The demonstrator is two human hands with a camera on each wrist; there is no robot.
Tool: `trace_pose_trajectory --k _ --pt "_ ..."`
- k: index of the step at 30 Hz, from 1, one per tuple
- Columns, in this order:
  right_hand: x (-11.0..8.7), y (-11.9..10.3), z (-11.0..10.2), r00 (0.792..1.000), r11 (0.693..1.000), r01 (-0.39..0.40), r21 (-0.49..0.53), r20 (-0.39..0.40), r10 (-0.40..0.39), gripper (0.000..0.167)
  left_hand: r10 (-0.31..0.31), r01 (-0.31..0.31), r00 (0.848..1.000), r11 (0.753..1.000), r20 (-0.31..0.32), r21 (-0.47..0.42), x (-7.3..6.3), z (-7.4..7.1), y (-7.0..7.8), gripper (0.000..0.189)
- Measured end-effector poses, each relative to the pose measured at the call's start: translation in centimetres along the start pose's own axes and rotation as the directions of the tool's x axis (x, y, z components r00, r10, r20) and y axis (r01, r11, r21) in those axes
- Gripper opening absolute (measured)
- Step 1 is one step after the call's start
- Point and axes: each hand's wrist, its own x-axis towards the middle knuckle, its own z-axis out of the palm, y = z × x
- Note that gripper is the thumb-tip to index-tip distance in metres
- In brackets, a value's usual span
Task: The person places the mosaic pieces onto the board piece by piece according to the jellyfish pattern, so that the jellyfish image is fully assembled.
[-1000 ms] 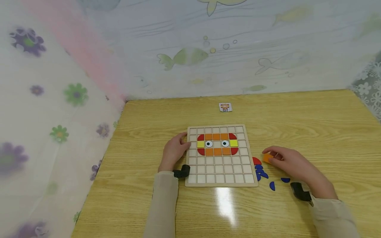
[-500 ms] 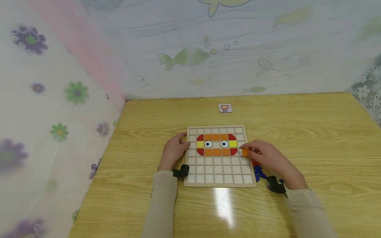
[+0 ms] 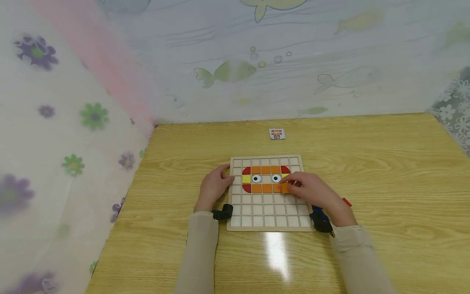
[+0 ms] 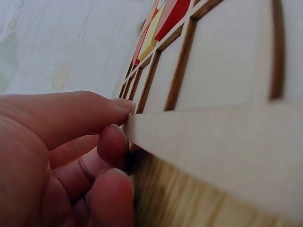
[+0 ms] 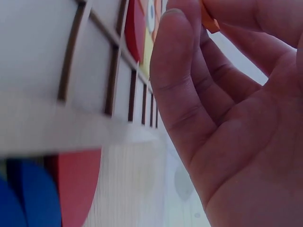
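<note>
My left hand [image 3: 214,188] grips the left edge of a wooden grid board [image 3: 264,210]; in the left wrist view its fingertips [image 4: 113,142] are at the board's rim. My right hand [image 3: 315,191] pinches an orange square tile [image 3: 285,188] over the lower right of the tile pattern, and the same tile [image 5: 209,22] shows between the fingers in the right wrist view. Set in the board are orange tiles [image 3: 266,170], red rounded corners [image 3: 247,188], a yellow square [image 3: 246,179] and two eye discs [image 3: 256,179]. The hand partly hides the pattern's right end.
A small picture card [image 3: 277,133] lies beyond the board. Blue pieces [image 5: 40,194] and a red piece [image 5: 78,184] lie beside the board's right edge, largely hidden by my right arm in the head view. A patterned wall [image 3: 220,94] rises behind the table.
My right hand has carried the orange tile leftward from the loose pieces at the board's right side to over the pattern. My left hand stays at the board's left edge.
</note>
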Motion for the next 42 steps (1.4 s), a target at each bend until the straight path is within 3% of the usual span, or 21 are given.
trace_pose_trajectory --k 12,19,26,33,42 --pt "1.0 -1.1 1.6 0.999 1.0 -0.004 0.023 -0.032 0.004 0.02 0.056 -0.055 0.998 0.998 -0.014 0.033 -0.1 -0.5 -0.4 0.047" --pt "1.6 -1.3 2.4 0.999 0.999 0.016 -0.032 -0.038 -0.017 0.014 0.079 -0.079 0.997 0.997 -0.02 0.027 0.0 -0.5 -0.3 0.046" --pt "1.5 -1.9 3.2 1.0 1.0 0.02 -0.019 -0.015 -0.02 0.011 0.082 -0.081 0.996 0.996 -0.019 0.035 0.0 -0.3 -0.2 0.045" --pt "1.6 -2.2 3.7 1.0 0.997 -0.002 -0.079 -0.018 0.0 0.007 0.087 -0.086 0.996 0.996 -0.02 0.036 0.0 -0.2 -0.1 0.045" --pt "1.6 -2.6 3.9 0.999 0.986 0.027 -0.166 -0.033 -0.033 0.005 0.079 -0.078 0.997 0.996 -0.02 0.04 0.1 0.0 -0.2 0.046"
